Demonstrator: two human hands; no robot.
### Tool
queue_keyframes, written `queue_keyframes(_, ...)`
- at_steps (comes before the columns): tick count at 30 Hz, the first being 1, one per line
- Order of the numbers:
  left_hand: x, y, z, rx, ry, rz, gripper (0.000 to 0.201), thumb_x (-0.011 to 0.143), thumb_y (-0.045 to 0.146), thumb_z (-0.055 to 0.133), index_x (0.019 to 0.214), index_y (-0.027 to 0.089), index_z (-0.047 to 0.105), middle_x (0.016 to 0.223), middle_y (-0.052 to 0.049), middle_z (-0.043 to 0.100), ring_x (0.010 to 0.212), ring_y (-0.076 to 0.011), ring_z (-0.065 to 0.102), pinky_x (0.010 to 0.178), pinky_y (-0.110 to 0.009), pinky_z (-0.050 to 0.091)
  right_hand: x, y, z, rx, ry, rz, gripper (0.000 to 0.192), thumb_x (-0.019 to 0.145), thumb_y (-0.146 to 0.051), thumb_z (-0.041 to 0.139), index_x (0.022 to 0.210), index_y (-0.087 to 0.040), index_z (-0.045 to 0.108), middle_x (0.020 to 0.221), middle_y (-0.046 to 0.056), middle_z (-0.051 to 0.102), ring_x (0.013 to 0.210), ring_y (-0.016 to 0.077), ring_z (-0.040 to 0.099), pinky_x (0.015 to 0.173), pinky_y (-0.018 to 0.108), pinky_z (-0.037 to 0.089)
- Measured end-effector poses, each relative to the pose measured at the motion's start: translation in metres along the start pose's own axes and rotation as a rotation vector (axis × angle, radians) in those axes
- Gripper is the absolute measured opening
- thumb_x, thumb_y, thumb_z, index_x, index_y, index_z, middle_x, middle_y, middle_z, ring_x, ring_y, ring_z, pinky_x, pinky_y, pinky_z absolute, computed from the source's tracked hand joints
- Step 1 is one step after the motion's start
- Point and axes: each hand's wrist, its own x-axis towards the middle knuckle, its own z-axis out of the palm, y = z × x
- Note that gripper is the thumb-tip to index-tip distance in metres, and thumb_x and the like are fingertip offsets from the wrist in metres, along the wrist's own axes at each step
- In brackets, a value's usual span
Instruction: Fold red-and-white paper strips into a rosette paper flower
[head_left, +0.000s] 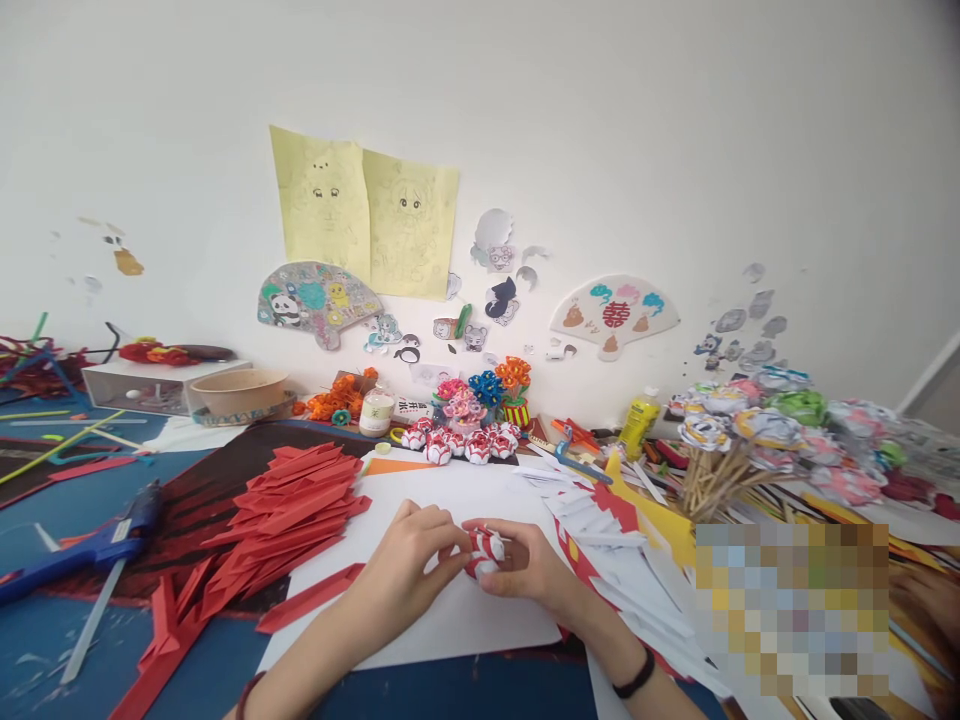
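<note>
A small red-and-white folded paper flower (486, 552) is held over a white paper sheet (517, 620). My right hand (531, 568) is closed around its right side, thumb below and fingers behind. With its fingertips together, my left hand (421, 548) pinches the flower's left edge. Part of the flower is hidden by my fingers. To the left lies a heap of folded red paper strips (292, 505), and one red strip (315, 597) rests on the sheet near my left wrist. Folded white strips (630, 570) spread out to the right. Similar red-and-white flowers (480, 442) stand in a group beyond my hands.
A blue glue gun (124, 535) lies at the left. Along the wall are a tan bowl (238, 393), a small jar (376, 412) and a yellow bottle (640, 418). Paper flowers on sticks (720, 470) stand at the right. Another person's hand (934, 600) shows at the right edge.
</note>
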Motion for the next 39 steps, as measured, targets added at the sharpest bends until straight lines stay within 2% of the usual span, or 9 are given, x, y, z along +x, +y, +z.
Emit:
queue_keyframes(8, -0.001, 0.006, -0.008, -0.001, -0.068, 0.031, 0.014, 0.093, 0.018, 0.050, 0.086, 0.021, 0.062, 0.077, 0.001, 0.061, 0.072, -0.0153, 0.054, 0.071, -0.030, 0.031, 0.000, 0.002, -0.002, -0.011, -0.029, 0.039, 0.062, 0.062, -0.026, 0.085, 0.119, -0.019, 0.064, 0.096, 0.005, 0.069, 0.084, 0.0204, 0.061, 0.071, 0.030, 0.047)
queue_keyframes(16, -0.005, 0.005, 0.006, 0.145, 0.062, 0.151, 0.018, 0.089, 0.009, 0.042, 0.078, 0.017, 0.055, 0.072, -0.001, 0.053, 0.068, -0.0163, 0.046, 0.068, -0.031, 0.031, 0.001, 0.001, 0.003, 0.014, -0.025, 0.024, 0.057, 0.064, -0.026, 0.085, 0.117, -0.017, 0.065, 0.092, 0.004, 0.067, 0.080, 0.0171, 0.060, 0.071, 0.028, 0.047)
queue_keyframes(20, -0.007, 0.003, 0.012, 0.175, 0.111, 0.199, 0.023, 0.091, 0.010, 0.039, 0.076, 0.016, 0.055, 0.071, -0.002, 0.053, 0.068, -0.0166, 0.045, 0.067, -0.031, 0.031, 0.002, 0.003, 0.002, -0.012, -0.035, 0.011, 0.050, 0.068, -0.028, 0.083, 0.113, -0.015, 0.066, 0.070, -0.001, 0.061, 0.059, 0.0098, 0.053, 0.053, 0.021, 0.043)
queue_keyframes(22, -0.006, 0.004, 0.010, 0.110, 0.119, 0.154, 0.022, 0.091, 0.012, 0.041, 0.077, 0.016, 0.058, 0.070, -0.002, 0.054, 0.067, -0.0156, 0.046, 0.068, -0.031, 0.032, 0.003, 0.004, 0.000, -0.021, -0.026, 0.010, 0.053, 0.068, -0.029, 0.083, 0.115, -0.014, 0.064, 0.066, -0.001, 0.060, 0.055, 0.0087, 0.050, 0.049, 0.019, 0.041)
queue_keyframes(24, -0.003, 0.005, 0.006, -0.027, 0.110, 0.035, 0.019, 0.090, 0.016, 0.048, 0.077, 0.017, 0.062, 0.068, 0.000, 0.056, 0.066, -0.0143, 0.048, 0.070, -0.030, 0.034, 0.002, 0.006, -0.002, -0.011, -0.020, 0.004, 0.055, 0.068, -0.030, 0.083, 0.117, -0.014, 0.064, 0.070, 0.001, 0.062, 0.055, 0.0088, 0.051, 0.048, 0.020, 0.041)
queue_keyframes(27, 0.001, 0.007, -0.001, -0.306, 0.035, -0.178, 0.017, 0.088, 0.025, 0.056, 0.077, 0.017, 0.067, 0.067, 0.000, 0.060, 0.064, -0.0132, 0.049, 0.064, -0.026, 0.036, 0.002, 0.007, -0.003, 0.020, -0.034, -0.015, 0.055, 0.067, -0.031, 0.083, 0.117, -0.014, 0.064, 0.077, 0.003, 0.065, 0.056, 0.0090, 0.051, 0.047, 0.019, 0.041)
queue_keyframes(29, 0.003, 0.006, -0.003, -0.471, -0.020, -0.248, 0.022, 0.089, 0.031, 0.056, 0.078, 0.016, 0.069, 0.070, -0.001, 0.064, 0.063, -0.0130, 0.049, 0.060, -0.024, 0.036, 0.001, 0.007, -0.003, 0.040, -0.051, -0.021, 0.056, 0.067, -0.031, 0.083, 0.116, -0.014, 0.065, 0.078, 0.004, 0.065, 0.056, 0.0090, 0.051, 0.046, 0.019, 0.041)
queue_keyframes(33, 0.003, 0.004, -0.002, -0.636, -0.055, -0.261, 0.030, 0.090, 0.038, 0.054, 0.082, 0.014, 0.071, 0.080, -0.005, 0.070, 0.069, -0.0146, 0.053, 0.062, -0.024, 0.037, 0.001, 0.005, -0.002, 0.080, -0.072, -0.027, 0.057, 0.065, -0.031, 0.084, 0.116, -0.014, 0.065, 0.079, 0.004, 0.064, 0.057, 0.0086, 0.050, 0.046, 0.019, 0.040)
queue_keyframes(39, 0.002, 0.007, 0.000, -0.551, -0.009, -0.280, 0.033, 0.090, 0.040, 0.053, 0.076, 0.014, 0.068, 0.074, -0.004, 0.067, 0.066, -0.0144, 0.050, 0.060, -0.025, 0.035, 0.001, 0.005, -0.002, 0.096, -0.082, -0.039, 0.057, 0.065, -0.032, 0.084, 0.116, -0.014, 0.065, 0.077, 0.003, 0.063, 0.056, 0.0086, 0.050, 0.047, 0.019, 0.041)
